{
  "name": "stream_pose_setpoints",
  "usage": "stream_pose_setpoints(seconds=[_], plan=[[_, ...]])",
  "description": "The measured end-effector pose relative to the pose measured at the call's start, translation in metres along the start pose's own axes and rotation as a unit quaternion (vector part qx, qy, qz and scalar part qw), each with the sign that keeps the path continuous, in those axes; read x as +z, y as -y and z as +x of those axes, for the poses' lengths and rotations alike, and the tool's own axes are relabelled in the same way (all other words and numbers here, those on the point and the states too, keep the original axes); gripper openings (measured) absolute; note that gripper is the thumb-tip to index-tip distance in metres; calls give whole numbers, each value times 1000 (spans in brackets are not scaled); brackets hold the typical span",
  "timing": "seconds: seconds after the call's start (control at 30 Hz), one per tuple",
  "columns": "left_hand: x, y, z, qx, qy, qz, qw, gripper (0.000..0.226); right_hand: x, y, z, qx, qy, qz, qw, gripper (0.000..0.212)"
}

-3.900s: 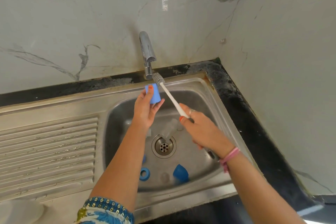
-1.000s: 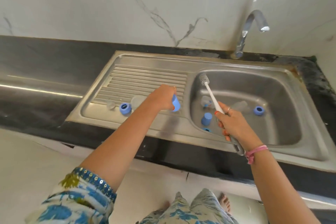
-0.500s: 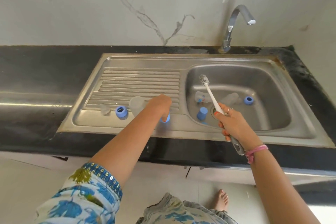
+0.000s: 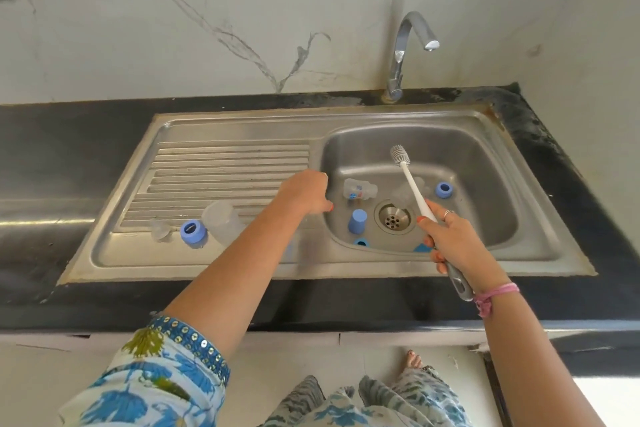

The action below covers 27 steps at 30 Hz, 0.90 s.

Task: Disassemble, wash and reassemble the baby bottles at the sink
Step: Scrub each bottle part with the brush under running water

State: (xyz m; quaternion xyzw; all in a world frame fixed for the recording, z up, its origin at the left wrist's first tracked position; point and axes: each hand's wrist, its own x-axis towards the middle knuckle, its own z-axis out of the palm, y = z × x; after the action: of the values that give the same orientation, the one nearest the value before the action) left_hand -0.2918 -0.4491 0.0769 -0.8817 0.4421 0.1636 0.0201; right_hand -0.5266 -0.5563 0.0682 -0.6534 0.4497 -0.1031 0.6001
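Stainless steel, dull and streaked, forms the sink (image 4: 502, 135), set into a black stone desk (image 4: 69, 149) below veined marble walls. The right hand (image 4: 450, 239) is gripping a brush (image 4: 414, 194), fingers curled round its slim white stem and grey handle, the bristled head standing over the basin. The left hand (image 4: 306, 194) is hovering over the ridge between the ribbed drainboard and the basin, fingers curled under; whether they are holding anything cannot be told. In the basin a clear bottle (image 4: 358, 190) is lying on its side beside the round drain (image 4: 394, 217), a blue cap (image 4: 357, 221) is standing near it, and a blue ring (image 4: 444, 190) is sitting towards the right wall. At the drainboard's front edge are resting a clear teat (image 4: 160, 229), a second ring (image 4: 192, 233) and a frosted cup (image 4: 223, 222).
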Motion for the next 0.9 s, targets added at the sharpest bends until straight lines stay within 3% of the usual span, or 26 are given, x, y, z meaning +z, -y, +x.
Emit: stream_pose_setpoints(seconds=[0.3, 0.5, 0.7, 0.9], plan=[[10, -72, 58, -17, 14, -108, 994, 40, -83, -7, 50, 11, 4, -28, 1000, 43], [35, -120, 97, -57, 32, -298, 952, 26, -138, -15, 85, 40, 69, -60, 995, 41], [70, -136, 104, -96, 50, -330, 938, 21, -151, -25, 103, 76, 145, -97, 982, 46], [86, -130, 107, -96, 75, -313, 942, 22, -147, -27, 118, 96, 154, -81, 980, 46]])
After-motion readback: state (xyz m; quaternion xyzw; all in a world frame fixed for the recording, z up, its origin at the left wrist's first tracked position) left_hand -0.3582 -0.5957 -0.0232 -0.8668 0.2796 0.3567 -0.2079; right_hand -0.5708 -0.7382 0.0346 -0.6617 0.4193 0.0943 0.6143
